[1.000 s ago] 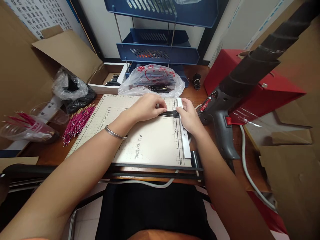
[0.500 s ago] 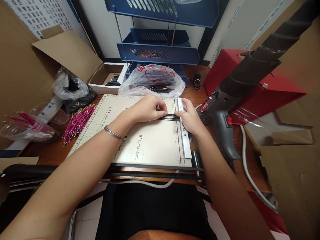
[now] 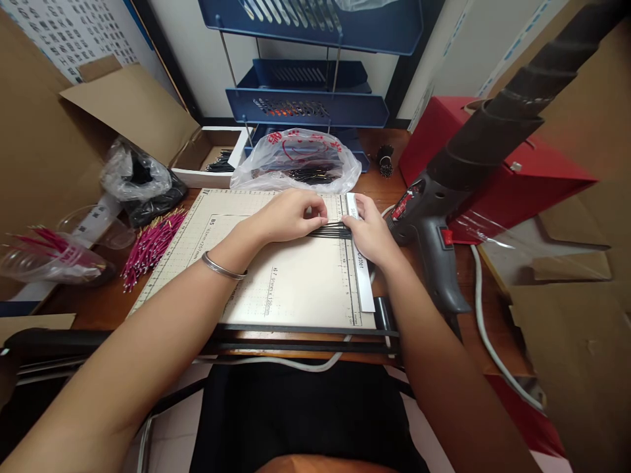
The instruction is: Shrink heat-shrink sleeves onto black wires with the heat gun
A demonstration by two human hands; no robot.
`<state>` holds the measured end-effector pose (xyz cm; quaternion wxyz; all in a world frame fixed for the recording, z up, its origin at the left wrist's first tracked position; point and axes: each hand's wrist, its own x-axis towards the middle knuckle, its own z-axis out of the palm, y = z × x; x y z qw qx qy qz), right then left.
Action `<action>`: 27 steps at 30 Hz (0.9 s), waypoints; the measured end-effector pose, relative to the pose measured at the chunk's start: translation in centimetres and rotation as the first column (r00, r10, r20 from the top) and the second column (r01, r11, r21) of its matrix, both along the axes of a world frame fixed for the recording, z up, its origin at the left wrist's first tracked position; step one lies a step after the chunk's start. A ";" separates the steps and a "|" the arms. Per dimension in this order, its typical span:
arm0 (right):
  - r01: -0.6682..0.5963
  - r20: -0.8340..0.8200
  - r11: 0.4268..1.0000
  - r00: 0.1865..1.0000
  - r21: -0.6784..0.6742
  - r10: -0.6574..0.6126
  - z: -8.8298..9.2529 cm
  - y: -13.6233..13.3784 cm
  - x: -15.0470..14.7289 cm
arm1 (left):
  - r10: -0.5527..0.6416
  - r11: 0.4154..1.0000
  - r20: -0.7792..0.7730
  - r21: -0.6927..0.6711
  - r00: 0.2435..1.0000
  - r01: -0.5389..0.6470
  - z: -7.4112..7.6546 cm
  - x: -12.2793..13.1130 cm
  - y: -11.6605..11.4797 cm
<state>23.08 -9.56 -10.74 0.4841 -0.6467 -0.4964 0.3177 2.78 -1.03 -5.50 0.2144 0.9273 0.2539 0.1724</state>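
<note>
A cream paper cutter board (image 3: 305, 282) with printed size lines lies in front of me. Thin black wires (image 3: 331, 231) run across its right part, side by side toward the white strip (image 3: 363, 282) at the edge. My left hand (image 3: 294, 215) rests on the board with fingers curled and pinched on the left stretch of the wires. My right hand (image 3: 369, 226) lies over the white strip, its thumb pressing the right ends of the wires and its other fingers round the strip's far side.
Magenta wires (image 3: 154, 246) lie in a pile left of the board, near a clear cup (image 3: 89, 263). Behind are a plastic bag (image 3: 296, 161), an open box (image 3: 211, 176) and a blue rack (image 3: 308, 108). A heat gun (image 3: 434, 236) stands at right before a red box (image 3: 522, 171).
My view has shifted slightly. The black wires look a little more spread between my hands; both hands keep nearly the same place and grip.
</note>
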 end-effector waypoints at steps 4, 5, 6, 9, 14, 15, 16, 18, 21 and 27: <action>0.015 0.004 1.000 1.000 -0.008 -0.015 0.0 0.0 0.0 | 0.007 1.000 -0.008 -0.007 1.000 -0.008 0.0 0.1 0.1; 0.016 0.004 1.000 1.000 -0.006 -0.016 0.0 0.0 -0.1 | 0.018 1.000 -0.008 -0.004 1.000 -0.018 0.0 0.1 0.1; 0.019 0.006 1.000 1.000 -0.005 -0.019 0.1 0.0 -0.1 | 0.032 0.999 -0.008 0.005 0.999 -0.032 0.0 0.1 0.1; 0.057 0.037 0.998 0.998 0.010 -0.058 0.5 -0.2 -0.2 | 0.072 0.996 -0.013 0.048 0.997 -0.072 0.0 0.0 0.2; 0.086 0.155 0.993 0.983 0.084 -0.098 1.5 -0.8 -0.2 | 0.074 0.995 -0.016 0.072 0.997 -0.073 0.1 -0.2 0.1; 0.080 0.161 0.994 0.983 0.072 -0.090 1.6 -0.8 -0.2 | 0.073 0.995 -0.017 0.067 0.997 -0.072 0.1 -0.2 0.1; 0.072 0.163 0.996 0.983 0.056 -0.081 1.7 -0.9 -0.2 | 0.075 0.995 -0.017 0.063 0.997 -0.074 0.1 -0.2 0.1; 0.057 0.166 0.998 0.984 0.032 -0.061 1.7 -0.9 -0.3 | 0.081 0.995 -0.023 0.055 0.996 -0.080 0.0 -0.1 0.1; 0.023 0.174 1.000 0.984 0.015 -0.025 2.0 -1.0 -0.4 | 0.098 0.994 -0.039 0.048 0.994 -0.096 0.0 -0.1 0.1; -0.067 0.186 0.998 0.980 -0.022 0.070 2.6 -1.3 -0.4 | 0.092 0.995 -0.034 0.045 0.995 -0.091 0.1 -0.2 0.0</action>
